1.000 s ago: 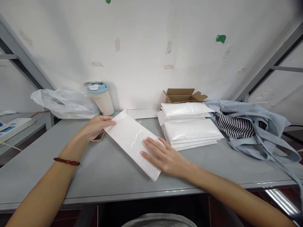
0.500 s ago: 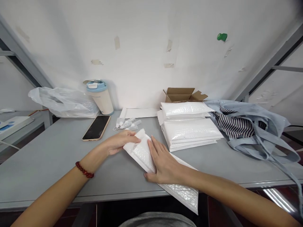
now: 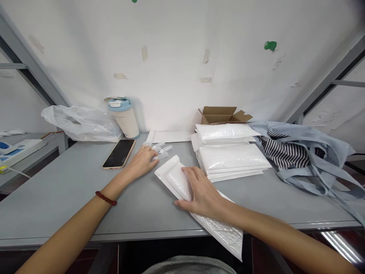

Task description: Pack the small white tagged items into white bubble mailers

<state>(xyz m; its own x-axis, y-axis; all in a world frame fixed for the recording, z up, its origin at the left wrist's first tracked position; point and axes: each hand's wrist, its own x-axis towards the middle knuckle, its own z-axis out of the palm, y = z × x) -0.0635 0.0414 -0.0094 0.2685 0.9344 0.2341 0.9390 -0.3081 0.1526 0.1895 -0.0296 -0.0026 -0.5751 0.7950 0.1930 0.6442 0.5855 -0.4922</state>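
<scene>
My left hand (image 3: 142, 161) is over a small group of clear plastic tubes (image 3: 163, 152) with white caps. Its thumb stands apart from the forefinger, and the other fingertips partly cover the tubes. A white bubble mailer (image 3: 221, 226) lies slantwise in front of me, its lower end sticking out past the table's front edge. Across its middle rests my right hand (image 3: 201, 192), fingers stretched over the mailer and thumb spread out by its left edge. The mailer's flap end (image 3: 168, 167) points toward the tubes.
A stack of white bubble mailers (image 3: 232, 158) stands to the right, before an open cardboard box (image 3: 221, 114). A light blue cloth bag (image 3: 308, 152) lies farther right. On the left are a phone (image 3: 119, 154), a tumbler (image 3: 125, 118) and a plastic bag (image 3: 82, 123).
My left hand has let go of the mailer's flap end and moved up and left to the tubes. My right hand stays on the mailer. The view has shifted slightly.
</scene>
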